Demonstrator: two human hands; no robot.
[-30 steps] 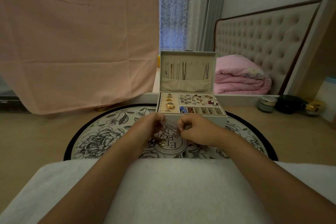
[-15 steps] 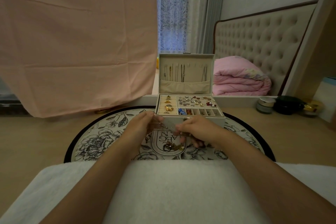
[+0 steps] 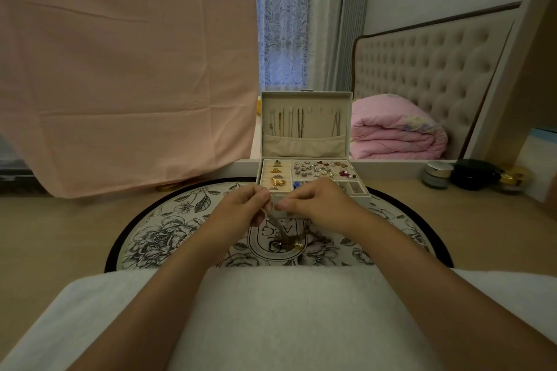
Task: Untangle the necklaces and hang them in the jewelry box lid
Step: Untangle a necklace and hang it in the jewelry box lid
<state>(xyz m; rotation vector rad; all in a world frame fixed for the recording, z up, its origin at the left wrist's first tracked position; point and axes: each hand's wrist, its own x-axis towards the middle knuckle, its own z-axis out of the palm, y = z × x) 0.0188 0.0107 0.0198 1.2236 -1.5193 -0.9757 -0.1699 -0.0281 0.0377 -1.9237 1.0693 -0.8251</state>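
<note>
The left hand [image 3: 241, 212] pinches a fine chain [image 3: 272, 221] rising from the tangled necklaces [image 3: 286, 244] on the mat [image 3: 168, 229]. The right hand [image 3: 321, 205] curls beside it, and I cannot tell what it holds. The chains look light, limp and easily kinked, so take 1 strand near the knot. The jewelry box lid [image 3: 319, 126] stands open behind.

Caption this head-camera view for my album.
Left hand and right hand pinch tangled necklaces before an open jewelry box.

Both forearms reached forward, the hands almost touching. The left hand [image 3: 241, 209] pinched a chain [image 3: 275, 223] at its fingertips. The right hand [image 3: 321, 205] was curled, thumb against forefinger (what it held was too small to tell).
</note>
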